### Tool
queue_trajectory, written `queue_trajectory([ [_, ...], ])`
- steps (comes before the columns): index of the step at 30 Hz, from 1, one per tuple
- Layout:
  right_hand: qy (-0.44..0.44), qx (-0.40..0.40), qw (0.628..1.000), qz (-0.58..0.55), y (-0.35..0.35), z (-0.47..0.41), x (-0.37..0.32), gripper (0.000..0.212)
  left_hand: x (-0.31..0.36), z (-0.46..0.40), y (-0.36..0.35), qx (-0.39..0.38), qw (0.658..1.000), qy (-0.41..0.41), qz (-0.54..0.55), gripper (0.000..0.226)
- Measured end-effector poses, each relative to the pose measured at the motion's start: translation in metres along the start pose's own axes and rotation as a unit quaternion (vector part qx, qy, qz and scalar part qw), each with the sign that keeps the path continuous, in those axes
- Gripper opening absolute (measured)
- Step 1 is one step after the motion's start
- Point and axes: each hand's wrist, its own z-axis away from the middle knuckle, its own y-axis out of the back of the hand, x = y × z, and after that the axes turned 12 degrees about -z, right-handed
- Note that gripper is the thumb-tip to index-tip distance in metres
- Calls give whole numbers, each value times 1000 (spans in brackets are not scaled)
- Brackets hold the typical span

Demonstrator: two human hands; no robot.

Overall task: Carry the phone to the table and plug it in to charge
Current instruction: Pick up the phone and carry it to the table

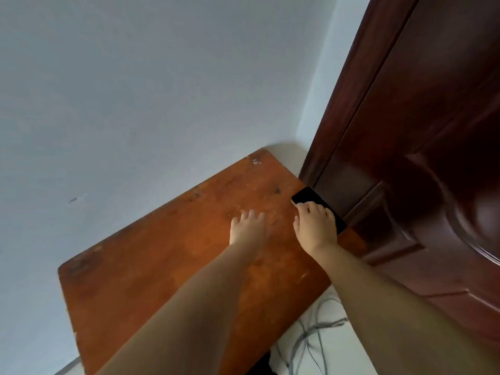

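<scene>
Head view, left to right: pale blue-grey wall fills the left side, matte paint with a small scuff low down. Next, the surface, a worn orange-brown wooden top, rectangular, with dark spots, chipped paint at the far corner and scratches near the edge; it looks hard and flat, so the phone should lie stable. Your left hand hovers or rests palm down over the middle of the surface, fingers loosely spread, holding nothing. Your right hand comes next, fingers curled over the phone; the grip is pressed onto the near half of it, thumb on the left edge, and I cannot tell whether you are pinching it or just pressing it flat. The phone is a slim black slab with a glossy dark screen facing up and a light-coloured rim, lying at the surface's right edge, just beside the door. That door is dark red-brown panelled wood, glossy. Below the surface's near right corner, thin grey cables trail on a pale floor. My read: the carry is done or nearly so, the phone is on the surface. Left to do: find the charger end, likely among those cables, and plug it in. No plug or connector is visible.
</scene>
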Motion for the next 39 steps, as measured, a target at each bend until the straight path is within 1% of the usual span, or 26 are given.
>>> queue_trajectory([
  [2,-15,-7,1000,-9,-4,-20,21,43,12,-22,-8,4,1000,12,12,43],
  [3,-22,-5,1000,-8,-8,-27,31,51,14,-29,-15,11,1000,15,13,45],
  [6,-64,-24,997,-24,-17,-37,51,85,18,-38,-36,16,1000,10,3,54],
  [8,-109,-36,992,-53,-24,-39,62,99,18,-36,-49,20,1000,5,-21,58],
  [11,-172,-39,978,-113,-32,-39,72,101,16,-34,-57,36,998,5,-49,63],
  [14,-164,-30,979,-117,-33,-41,76,95,16,-33,-57,40,998,1,-57,64],
  [17,-149,-28,981,-122,-26,-46,79,90,16,-35,-54,25,998,-1,-50,66],
  [21,-110,0,991,-78,-12,-58,78,83,14,-37,-49,-22,999,-13,-42,63],
  [24,-64,26,995,-69,4,-72,67,80,7,-42,-36,-64,996,-47,-32,61],
  [26,-28,42,996,-67,17,-82,50,80,-3,-45,-18,-59,997,-51,0,59],
  [27,-10,49,997,-63,22,-87,41,80,-10,-45,-9,-40,998,-34,19,56],
  [29,33,59,996,-57,32,-96,15,80,-32,-40,10,7,999,29,40,49],
  [31,73,64,993,-63,38,-100,-12,80,-60,-29,26,16,995,78,57,43],
  [33,113,56,989,-76,41,-99,-43,80,-91,-10,38,25,992,108,55,39],
  [37,210,46,973,-81,35,-73,-119,76,-151,55,52,61,976,205,49,31],
  [39,253,32,964,-70,30,-56,-152,75,-173,88,52,72,968,237,48,30],
])
